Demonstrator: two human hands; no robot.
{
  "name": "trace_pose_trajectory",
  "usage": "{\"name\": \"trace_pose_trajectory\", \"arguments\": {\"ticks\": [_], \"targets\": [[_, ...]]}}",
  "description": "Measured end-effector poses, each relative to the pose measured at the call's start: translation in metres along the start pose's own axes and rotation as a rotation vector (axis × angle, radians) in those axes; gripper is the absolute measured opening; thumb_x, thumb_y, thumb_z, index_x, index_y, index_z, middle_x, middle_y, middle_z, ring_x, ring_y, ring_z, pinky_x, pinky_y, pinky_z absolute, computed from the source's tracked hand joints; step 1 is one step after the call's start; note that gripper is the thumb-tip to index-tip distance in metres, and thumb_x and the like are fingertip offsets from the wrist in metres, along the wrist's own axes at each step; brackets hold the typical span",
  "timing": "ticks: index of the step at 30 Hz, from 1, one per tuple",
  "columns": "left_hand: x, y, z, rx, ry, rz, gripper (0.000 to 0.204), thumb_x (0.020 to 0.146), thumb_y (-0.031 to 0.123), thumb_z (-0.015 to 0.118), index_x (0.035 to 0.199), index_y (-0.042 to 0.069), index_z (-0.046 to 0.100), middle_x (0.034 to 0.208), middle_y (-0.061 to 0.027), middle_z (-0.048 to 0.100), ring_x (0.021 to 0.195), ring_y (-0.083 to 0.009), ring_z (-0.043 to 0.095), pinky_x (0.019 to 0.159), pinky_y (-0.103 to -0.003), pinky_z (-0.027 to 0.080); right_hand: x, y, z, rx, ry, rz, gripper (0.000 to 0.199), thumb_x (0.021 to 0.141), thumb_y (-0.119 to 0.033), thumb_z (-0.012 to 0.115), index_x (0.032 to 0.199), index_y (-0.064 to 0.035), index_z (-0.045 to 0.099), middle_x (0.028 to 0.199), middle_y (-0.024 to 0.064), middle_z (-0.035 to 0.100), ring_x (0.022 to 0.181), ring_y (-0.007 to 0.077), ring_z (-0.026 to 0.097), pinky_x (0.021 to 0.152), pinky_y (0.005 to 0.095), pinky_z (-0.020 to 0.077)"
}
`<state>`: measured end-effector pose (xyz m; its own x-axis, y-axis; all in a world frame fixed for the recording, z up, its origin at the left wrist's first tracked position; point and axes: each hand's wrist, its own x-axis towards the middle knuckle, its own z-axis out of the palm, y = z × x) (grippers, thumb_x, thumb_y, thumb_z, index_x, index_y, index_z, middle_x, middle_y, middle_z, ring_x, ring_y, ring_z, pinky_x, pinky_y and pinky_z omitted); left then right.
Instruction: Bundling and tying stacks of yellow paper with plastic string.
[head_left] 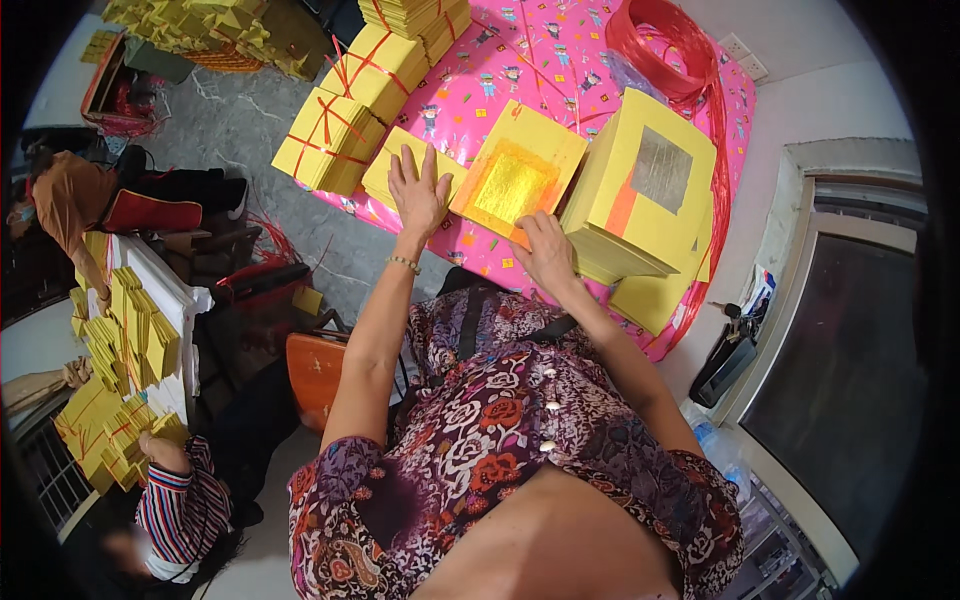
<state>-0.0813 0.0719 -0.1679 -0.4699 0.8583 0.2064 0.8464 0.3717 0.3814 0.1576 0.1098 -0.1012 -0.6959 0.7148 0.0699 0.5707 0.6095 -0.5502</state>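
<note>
My left hand (420, 197) lies flat with its fingers spread on a low stack of yellow paper (395, 150). Just right of it is a yellow sheet of joss paper (518, 170) with an orange border and a shiny gold foil square. My right hand (547, 252) has its fingers bent and closed at that sheet's near right corner; whether it grips one sheet or several is hidden. Right beside this hand stands a tall stack of yellow joss paper (610, 190), its top sheet bearing a silver-looking foil square.
Bundles of yellow paper tied with red string (325, 140) stand at the left of the pink patterned table cover (450, 105). A coil of red plastic ribbon (660, 60) lies at the far right. Two people work leftward, by a table with more yellow bundles (130, 320). A window (815, 380) is at right.
</note>
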Motion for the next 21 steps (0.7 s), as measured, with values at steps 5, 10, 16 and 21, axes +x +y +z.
{"name": "trace_pose_trajectory", "arguments": {"ticks": [5,10,16,21], "targets": [[0.002,-0.004,-0.006,-0.089,0.020,0.001,0.060,0.086,0.035,0.058,0.140,0.019,0.038,0.143,-0.0268,0.024,0.133,-0.0446,0.019,0.108,-0.053,0.018,-0.003,0.003,-0.002,0.101,0.079,-0.012,0.019,0.072,-0.012,0.072,0.085,-0.0034,0.062,0.085,0.0093,0.055,0.084,0.0288,0.054,0.071,0.0376,0.0469],[0.000,-0.007,-0.018,-0.210,0.044,-0.016,0.058,0.087,0.031,0.058,0.140,0.017,0.039,0.140,-0.0277,0.027,0.132,-0.0455,0.021,0.108,-0.051,0.021,-0.004,0.001,-0.004,0.199,0.087,0.082,0.010,0.075,-0.013,0.070,0.076,-0.0039,0.066,0.078,0.0077,0.059,0.080,0.0276,0.056,0.071,0.0370,0.0457],[-0.018,0.010,-0.044,-0.155,0.277,-0.004,0.046,0.086,0.018,0.059,0.130,0.009,0.048,0.129,-0.0236,0.038,0.120,-0.0407,0.033,0.098,-0.051,0.030,-0.004,0.005,0.000,0.335,0.115,0.211,0.011,0.078,-0.015,0.068,0.080,-0.0044,0.067,0.081,0.0089,0.060,0.081,0.0264,0.056,0.073,0.0374,0.0443],[-0.058,0.042,-0.050,-0.503,0.197,-0.156,0.022,0.086,0.010,0.057,0.107,0.003,0.056,0.100,-0.0151,0.053,0.094,-0.0261,0.051,0.080,-0.036,0.043,-0.003,0.001,0.000,0.392,0.112,0.333,0.014,0.080,-0.016,0.066,0.079,-0.0019,0.065,0.081,0.0115,0.060,0.080,0.0283,0.057,0.072,0.0380,0.0447]]}}
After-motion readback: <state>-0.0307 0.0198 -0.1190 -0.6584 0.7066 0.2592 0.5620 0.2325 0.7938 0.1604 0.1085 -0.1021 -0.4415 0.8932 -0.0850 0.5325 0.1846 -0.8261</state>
